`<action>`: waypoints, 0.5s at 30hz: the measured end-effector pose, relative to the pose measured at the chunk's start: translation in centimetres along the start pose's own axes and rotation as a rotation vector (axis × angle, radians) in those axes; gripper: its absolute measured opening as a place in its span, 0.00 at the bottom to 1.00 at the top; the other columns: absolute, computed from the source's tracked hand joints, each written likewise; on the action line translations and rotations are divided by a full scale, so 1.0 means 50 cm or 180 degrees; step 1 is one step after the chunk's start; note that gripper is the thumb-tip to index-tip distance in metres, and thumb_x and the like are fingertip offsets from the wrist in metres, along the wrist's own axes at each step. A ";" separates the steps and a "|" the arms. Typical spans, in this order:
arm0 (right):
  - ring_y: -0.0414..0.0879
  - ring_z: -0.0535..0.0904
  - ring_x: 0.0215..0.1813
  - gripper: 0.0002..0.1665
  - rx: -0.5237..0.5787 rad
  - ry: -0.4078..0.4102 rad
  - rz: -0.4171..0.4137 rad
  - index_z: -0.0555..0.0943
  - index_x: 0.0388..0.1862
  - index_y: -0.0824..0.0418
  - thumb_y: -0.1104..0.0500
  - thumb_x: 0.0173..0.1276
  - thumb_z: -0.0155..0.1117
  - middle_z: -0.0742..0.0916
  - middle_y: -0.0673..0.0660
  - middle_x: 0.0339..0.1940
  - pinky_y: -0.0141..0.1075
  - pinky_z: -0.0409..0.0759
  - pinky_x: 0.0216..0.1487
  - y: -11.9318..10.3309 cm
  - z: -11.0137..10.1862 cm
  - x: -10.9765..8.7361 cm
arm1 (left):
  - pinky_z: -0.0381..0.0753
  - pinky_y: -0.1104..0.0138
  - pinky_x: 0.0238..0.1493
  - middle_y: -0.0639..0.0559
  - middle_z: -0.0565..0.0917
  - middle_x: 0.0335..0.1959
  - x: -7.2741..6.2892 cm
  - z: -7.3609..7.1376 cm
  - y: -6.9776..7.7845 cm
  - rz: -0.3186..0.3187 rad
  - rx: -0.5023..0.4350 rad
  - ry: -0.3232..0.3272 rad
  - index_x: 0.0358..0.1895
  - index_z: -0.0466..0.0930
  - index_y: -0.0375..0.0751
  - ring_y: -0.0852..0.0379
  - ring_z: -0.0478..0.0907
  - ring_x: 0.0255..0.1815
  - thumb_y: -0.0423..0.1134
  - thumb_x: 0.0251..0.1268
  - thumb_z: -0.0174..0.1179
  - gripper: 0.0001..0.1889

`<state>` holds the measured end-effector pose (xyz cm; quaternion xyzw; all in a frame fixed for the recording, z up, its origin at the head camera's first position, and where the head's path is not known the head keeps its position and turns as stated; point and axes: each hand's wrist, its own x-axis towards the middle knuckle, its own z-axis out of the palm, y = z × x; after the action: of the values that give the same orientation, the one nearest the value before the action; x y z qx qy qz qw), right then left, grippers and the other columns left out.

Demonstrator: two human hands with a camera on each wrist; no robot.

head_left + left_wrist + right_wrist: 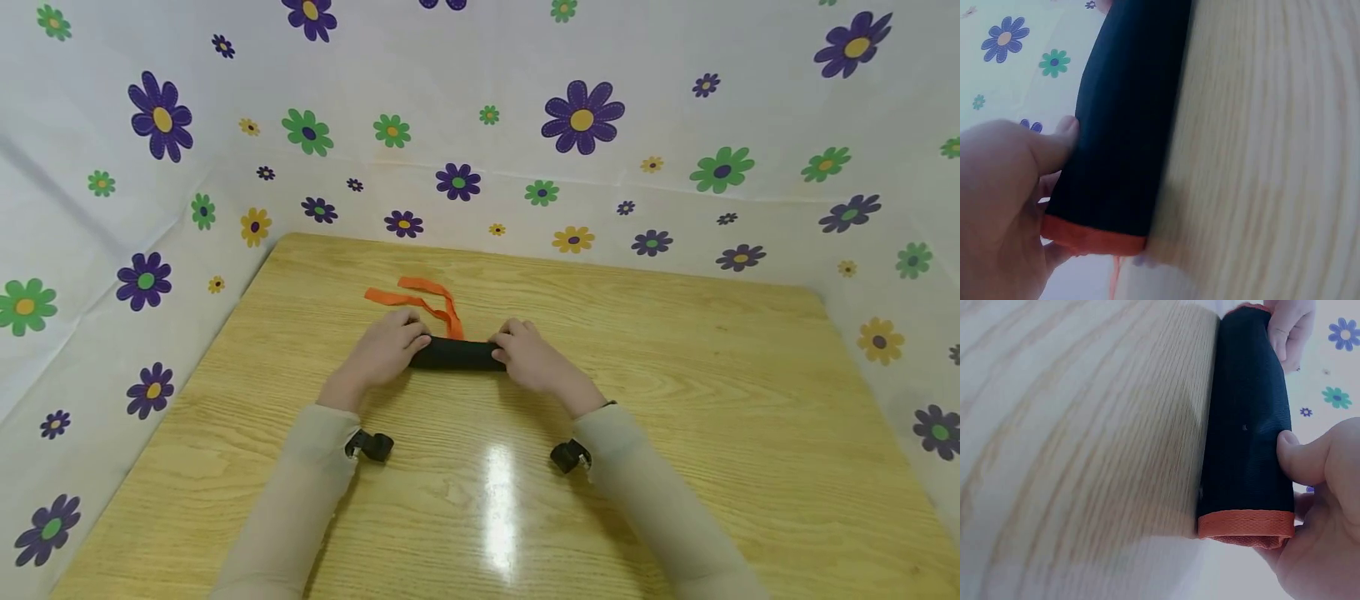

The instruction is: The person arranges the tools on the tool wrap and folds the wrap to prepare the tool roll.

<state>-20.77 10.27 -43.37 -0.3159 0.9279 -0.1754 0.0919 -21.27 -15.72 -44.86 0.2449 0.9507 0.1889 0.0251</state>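
A black roll-up pouch (459,354) with orange edging lies crosswise on the wooden table, rolled into a flattish tube. Two orange tie straps (431,298) spread from its far side toward the back left. My left hand (386,346) grips the left end, thumb (1067,134) on the near face and fingers behind, partly hidden. At the other end my right hand (528,354) holds the pouch likewise, its thumb (1297,456) against the black cloth. The orange trim (1247,524) rings the open right end in the right wrist view. What is inside the roll cannot be made out.
The wooden table (675,400) reaches out on both sides of the arms. White cloth (510,75) printed with flowers hangs behind it and along both sides. Small black wrist devices (375,446) sit at both sleeve cuffs.
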 end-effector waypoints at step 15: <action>0.56 0.78 0.44 0.13 -0.0384 0.0524 0.0251 0.85 0.44 0.62 0.57 0.73 0.56 0.83 0.59 0.41 0.46 0.78 0.47 0.019 -0.007 0.037 | 0.69 0.53 0.49 0.53 0.81 0.34 0.053 0.011 0.025 -0.0449 0.0648 0.0783 0.32 0.77 0.47 0.49 0.77 0.42 0.51 0.70 0.54 0.13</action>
<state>-22.85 9.90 -43.53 -0.2687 0.9529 -0.1407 0.0031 -22.97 -13.25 -44.78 0.1538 0.9756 0.1180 -0.1031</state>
